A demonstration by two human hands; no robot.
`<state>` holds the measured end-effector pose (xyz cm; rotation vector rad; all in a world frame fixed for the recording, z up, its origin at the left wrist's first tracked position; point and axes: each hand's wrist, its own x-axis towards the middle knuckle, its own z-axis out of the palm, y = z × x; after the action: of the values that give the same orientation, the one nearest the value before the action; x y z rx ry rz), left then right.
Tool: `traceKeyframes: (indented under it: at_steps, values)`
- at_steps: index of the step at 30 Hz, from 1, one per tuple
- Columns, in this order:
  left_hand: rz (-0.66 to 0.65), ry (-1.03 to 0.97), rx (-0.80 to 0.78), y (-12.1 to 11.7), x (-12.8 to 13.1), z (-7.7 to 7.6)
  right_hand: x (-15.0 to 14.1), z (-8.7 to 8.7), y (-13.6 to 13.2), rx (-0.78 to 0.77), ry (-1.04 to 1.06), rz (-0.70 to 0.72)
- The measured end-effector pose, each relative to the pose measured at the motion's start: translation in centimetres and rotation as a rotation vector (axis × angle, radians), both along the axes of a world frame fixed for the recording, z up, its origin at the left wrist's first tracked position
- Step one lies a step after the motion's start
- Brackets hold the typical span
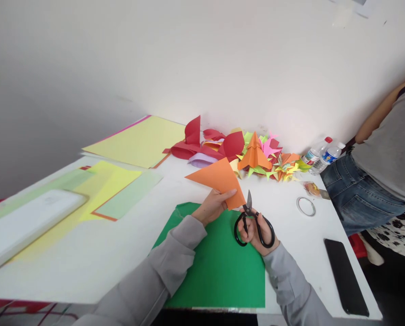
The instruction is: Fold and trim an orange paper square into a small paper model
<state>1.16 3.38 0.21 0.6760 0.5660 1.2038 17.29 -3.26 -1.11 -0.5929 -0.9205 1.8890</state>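
My left hand pinches a folded piece of orange paper by its lower edge, thumb on top. In my right hand is a pair of black-handled scissors, with fingers through the loops. The scissor blades stand slightly apart at the lower right edge of the orange paper; whether they are cutting into it I cannot tell. Under both hands lies a large green sheet on the white table.
Red paper shapes and folded paper pieces pile along the wall. Two plastic bottles, a tape roll and a black phone are at right. Yellow sheets and a white slab lie left. A person stands at right.
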Motion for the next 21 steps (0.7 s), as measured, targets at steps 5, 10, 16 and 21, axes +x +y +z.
traceKeyframes:
  at_steps: [5, 10, 16, 21]
  values:
    - [0.013, 0.009, 0.004, 0.17, -0.10, -0.14, -0.05, 0.11, -0.04, 0.002, -0.022, -0.014]
    - [0.029, 0.004, 0.003, 0.41, -0.35, -0.20, -0.13, 0.18, -0.06, 0.003, -0.020, -0.020]
    - [0.058, 0.003, 0.009, 0.57, -0.52, -0.16, 0.09, 0.31, -0.04, 0.017, -0.041, -0.016]
    - [0.054, -0.002, 0.001, 0.59, -0.66, 0.00, 0.27, 0.28, 0.01, 0.026, -0.044, 0.000]
